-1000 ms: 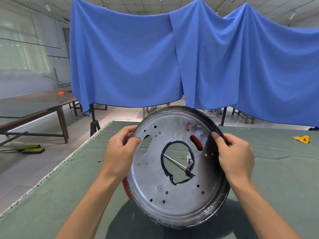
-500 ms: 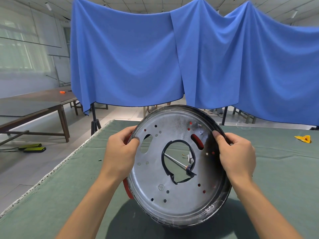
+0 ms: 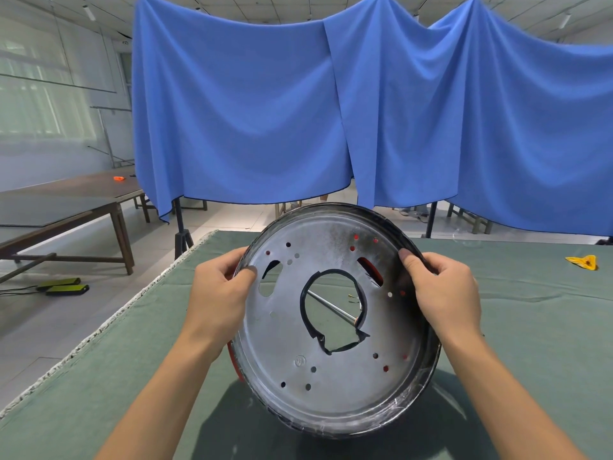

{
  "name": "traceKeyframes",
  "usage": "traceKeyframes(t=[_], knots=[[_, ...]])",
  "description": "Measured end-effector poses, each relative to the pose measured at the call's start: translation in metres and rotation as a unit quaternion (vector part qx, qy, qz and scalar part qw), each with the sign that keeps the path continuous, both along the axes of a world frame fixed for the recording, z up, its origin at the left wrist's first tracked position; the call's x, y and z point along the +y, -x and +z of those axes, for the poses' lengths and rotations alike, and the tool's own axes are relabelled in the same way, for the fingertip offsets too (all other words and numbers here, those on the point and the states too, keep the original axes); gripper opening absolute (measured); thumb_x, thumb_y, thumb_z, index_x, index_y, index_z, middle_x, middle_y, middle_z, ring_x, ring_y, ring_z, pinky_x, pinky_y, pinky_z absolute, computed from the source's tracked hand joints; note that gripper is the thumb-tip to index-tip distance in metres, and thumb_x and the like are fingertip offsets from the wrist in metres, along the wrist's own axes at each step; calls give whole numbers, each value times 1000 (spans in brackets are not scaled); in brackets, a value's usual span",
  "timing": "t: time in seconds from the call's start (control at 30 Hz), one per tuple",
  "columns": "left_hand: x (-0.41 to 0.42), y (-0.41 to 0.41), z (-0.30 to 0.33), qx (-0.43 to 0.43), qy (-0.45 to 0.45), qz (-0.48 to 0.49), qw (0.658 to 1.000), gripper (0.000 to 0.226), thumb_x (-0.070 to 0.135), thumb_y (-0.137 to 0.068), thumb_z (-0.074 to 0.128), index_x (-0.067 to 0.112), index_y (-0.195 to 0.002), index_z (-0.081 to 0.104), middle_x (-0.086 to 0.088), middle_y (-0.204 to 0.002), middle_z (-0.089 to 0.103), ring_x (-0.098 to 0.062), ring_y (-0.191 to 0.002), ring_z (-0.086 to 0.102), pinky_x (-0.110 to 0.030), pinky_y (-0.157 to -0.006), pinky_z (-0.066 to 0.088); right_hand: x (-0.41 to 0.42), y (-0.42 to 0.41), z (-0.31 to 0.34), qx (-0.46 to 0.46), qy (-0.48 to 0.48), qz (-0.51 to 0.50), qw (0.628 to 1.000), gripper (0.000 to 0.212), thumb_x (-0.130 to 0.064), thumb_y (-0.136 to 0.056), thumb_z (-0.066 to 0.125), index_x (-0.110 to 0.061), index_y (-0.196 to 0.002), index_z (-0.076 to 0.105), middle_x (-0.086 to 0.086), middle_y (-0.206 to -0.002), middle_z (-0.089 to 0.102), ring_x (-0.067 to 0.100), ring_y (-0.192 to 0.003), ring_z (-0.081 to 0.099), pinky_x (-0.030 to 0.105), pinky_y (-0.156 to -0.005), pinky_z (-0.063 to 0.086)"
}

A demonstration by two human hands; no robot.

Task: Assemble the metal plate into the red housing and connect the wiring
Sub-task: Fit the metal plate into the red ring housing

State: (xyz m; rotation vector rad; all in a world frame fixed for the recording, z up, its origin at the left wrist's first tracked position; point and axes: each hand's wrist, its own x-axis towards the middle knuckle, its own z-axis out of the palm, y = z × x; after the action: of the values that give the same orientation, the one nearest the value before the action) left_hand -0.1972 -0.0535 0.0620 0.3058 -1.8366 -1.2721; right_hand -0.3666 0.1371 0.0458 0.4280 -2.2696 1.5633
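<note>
1. Round perforated silver metal plate (image 3: pixel 292 333) sits tilted in the red housing (image 3: pixel 234 359), above the green-covered table (image 3: pixel 530 327).
2. Left hand (image 3: pixel 217 293) grips its rim at ten o'clock.
3. Right hand (image 3: pixel 444 287) grips it at two o'clock.

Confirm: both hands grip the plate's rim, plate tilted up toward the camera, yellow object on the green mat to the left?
Not quite. In the head view the yellow object lies on the green mat to the right. The left hand and right hand do grip the tilted metal plate at its rim.

Open green table (image 3: pixel 530 327) around plate (image 3: pixel 298 330)
</note>
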Motion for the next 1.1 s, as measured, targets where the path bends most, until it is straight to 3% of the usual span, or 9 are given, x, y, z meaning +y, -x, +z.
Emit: traceKeyframes(t=[0.1, 0.23, 0.37, 0.5, 0.6, 0.7, 0.87, 1.1], knots=[[-4, 0, -2, -7, -17, 0, 1000, 54, -5, -88, 50, 40, -70, 74, 4, -71, 72, -7, -60, 62, -18, -55, 50, -1, -2, 1, -13, 2, 32, 999, 41, -41, -88, 59, -5, -68, 61, 5, -57, 62, 29, -63, 53, 34, -57, 39], [-7, -1, -4, -15, -27, 1, 1000, 55, -6, -88, 51, 39, -66, 74, 5, -68, 72, -6, -56, 61, -14, -52, 49, 0, -2, 2, -15, -6, 49, 999, 36, -32, -87, 63, -10, -59, 56, -3, -46, 45, 23, -55, 39, 32, -53, 30], [-12, -1, -7, -30, -37, 5, 999, 48, -4, -88, 52, 35, -69, 74, -6, -71, 71, -18, -62, 60, -27, -57, 51, 2, 2, 1, -13, -12, 73, 997, 33, -29, -86, 65, -4, -65, 60, -2, -46, 45, 22, -55, 37, 31, -54, 30], [-13, -2, -7, -34, -40, -2, 999, 52, -4, -88, 53, 40, -69, 75, 4, -72, 73, -10, -60, 63, -21, -55, 53, 2, 4, 5, -26, -27, 111, 993, 11, -22, -85, 66, -20, -77, 72, -4, -59, 65, 23, -61, 56, 35, -61, 45], [-12, -2, -6, -37, -41, -6, 998, 53, -4, -88, 53, 40, -68, 75, 5, -72, 73, -8, -59, 65, -19, -56, 53, 3, 5, 6, -39, -22, 138, 989, 12, -16, -86, 66, -23, -78, 73, -1, -68, 71, 25, -68, 64, 42, -70, 53], [-13, -2, -6, -39, -44, -4, 998, 53, -4, -88, 53, 39, -68, 75, 5, -71, 73, -8, -59, 65, -19, -55, 53, 3, 6, 7, -50, -17, 151, 987, 15, -12, -85, 67, -23, -77, 73, 0, -70, 71, 30, -73, 67, 46, -73, 56], [-14, -2, -8, -47, -58, 5, 997, 51, -2, -89, 54, 39, -65, 74, 3, -68, 73, -11, -57, 66, -24, -54, 55, 1, 4, 6, -37, -7, 134, 990, 12, -17, -86, 67, -23, -77, 73, -4, -66, 70, 19, -61, 64, 43, -69, 54], [-13, -2, -8, -47, -62, 5, 997, 49, -2, -89, 55, 37, -66, 75, 0, -70, 73, -15, -58, 67, -29, -56, 57, 2, 4, 6, -30, -13, 125, 992, 13, -21, -86, 67, -28, -76, 72, -8, -66, 70, 19, -66, 65, 42, -69, 54]])
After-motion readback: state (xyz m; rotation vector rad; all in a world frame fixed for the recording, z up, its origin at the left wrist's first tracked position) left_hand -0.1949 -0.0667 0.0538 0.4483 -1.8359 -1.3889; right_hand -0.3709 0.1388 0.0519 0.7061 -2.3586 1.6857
